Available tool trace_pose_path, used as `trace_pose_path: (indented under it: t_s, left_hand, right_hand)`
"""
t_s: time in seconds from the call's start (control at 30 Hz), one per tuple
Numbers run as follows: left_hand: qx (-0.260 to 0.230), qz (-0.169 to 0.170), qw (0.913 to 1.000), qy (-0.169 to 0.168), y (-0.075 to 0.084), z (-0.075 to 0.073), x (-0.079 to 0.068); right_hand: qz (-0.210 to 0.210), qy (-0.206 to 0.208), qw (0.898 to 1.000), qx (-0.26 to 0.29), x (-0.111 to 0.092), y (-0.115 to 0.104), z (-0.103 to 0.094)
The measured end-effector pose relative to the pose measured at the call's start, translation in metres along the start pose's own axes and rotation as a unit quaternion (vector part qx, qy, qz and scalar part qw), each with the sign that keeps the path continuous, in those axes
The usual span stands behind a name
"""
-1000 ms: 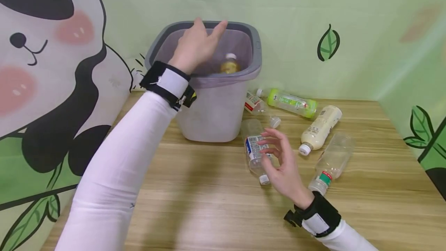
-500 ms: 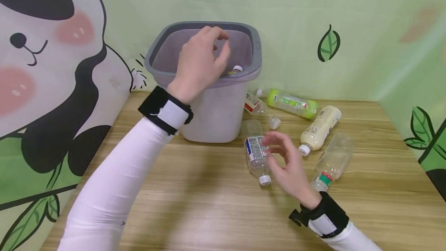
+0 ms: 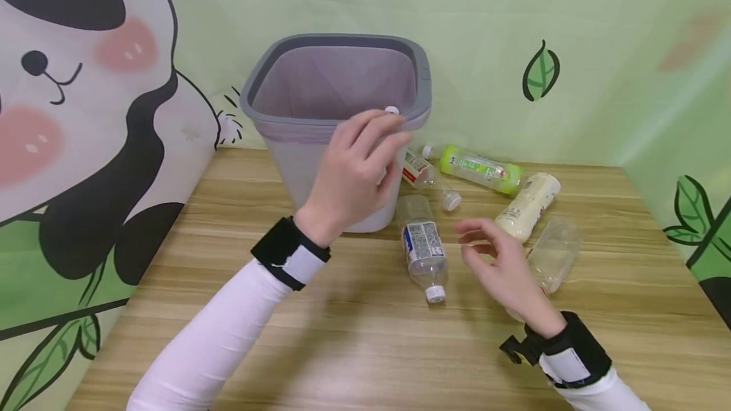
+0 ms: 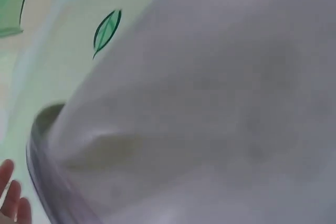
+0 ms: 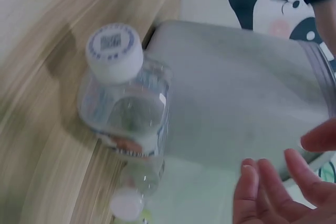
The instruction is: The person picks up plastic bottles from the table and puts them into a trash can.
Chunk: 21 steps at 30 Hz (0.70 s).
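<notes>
My left hand [image 3: 360, 173] is in front of the bin's near wall, its fingers loosely bent around nothing. The grey-rimmed bin [image 3: 342, 40] has a translucent liner, and a white bottle cap [image 3: 391, 110] shows inside near its right side. A clear plastic bottle [image 3: 424, 246] with a blue-and-white label lies right of the bin, its white cap facing me; it also fills the left part of the right wrist view [image 5: 131, 108]. My right hand [image 3: 505, 268] hovers just right of that bottle, fingers apart and holding nothing. It partly hides another clear bottle [image 3: 555, 249].
Behind, a red-labelled clear bottle [image 3: 419, 171] lies against the bin's right side. A green-labelled bottle [image 3: 480, 169] lies along the back, and a cream bottle [image 3: 530, 205] to its right. A printed panda backdrop [image 3: 588, 68] borders the wooden table [image 3: 354, 335].
My left hand has come out from over the bin, down and rightward, to its front. The bottle in the bin has sunk lower. My right hand has drifted right.
</notes>
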State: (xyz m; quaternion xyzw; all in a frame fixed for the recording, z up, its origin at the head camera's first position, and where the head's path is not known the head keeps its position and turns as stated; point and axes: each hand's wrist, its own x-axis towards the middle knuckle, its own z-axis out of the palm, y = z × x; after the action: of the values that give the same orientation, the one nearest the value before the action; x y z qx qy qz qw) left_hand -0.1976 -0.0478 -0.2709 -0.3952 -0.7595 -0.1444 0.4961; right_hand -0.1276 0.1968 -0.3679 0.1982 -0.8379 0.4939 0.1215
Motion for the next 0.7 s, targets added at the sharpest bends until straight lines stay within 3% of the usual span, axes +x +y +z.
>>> trace_pose_path:
  t_s: [0.17, 0.27, 0.5, 0.7]
  left_hand:
    - [0.000, 0.034, 0.9991, -0.027, 0.018, 0.013, -0.029]
    - [-0.016, 0.031, 0.9977, -0.058, 0.027, 0.023, -0.047]
    - [-0.036, -0.032, 0.9855, -0.163, 0.044, 0.039, -0.082]
    - [-0.030, -0.089, 0.9723, -0.214, 0.055, 0.046, -0.100]
  right_hand:
    - [0.034, -0.018, 0.998, -0.040, -0.003, 0.009, -0.014]
    - [0.056, -0.028, 0.997, -0.049, -0.006, 0.013, -0.018]
    - [0.101, -0.041, 0.993, -0.034, -0.015, 0.018, -0.016]
    - [0.135, -0.037, 0.990, 0.024, -0.022, 0.018, -0.001]
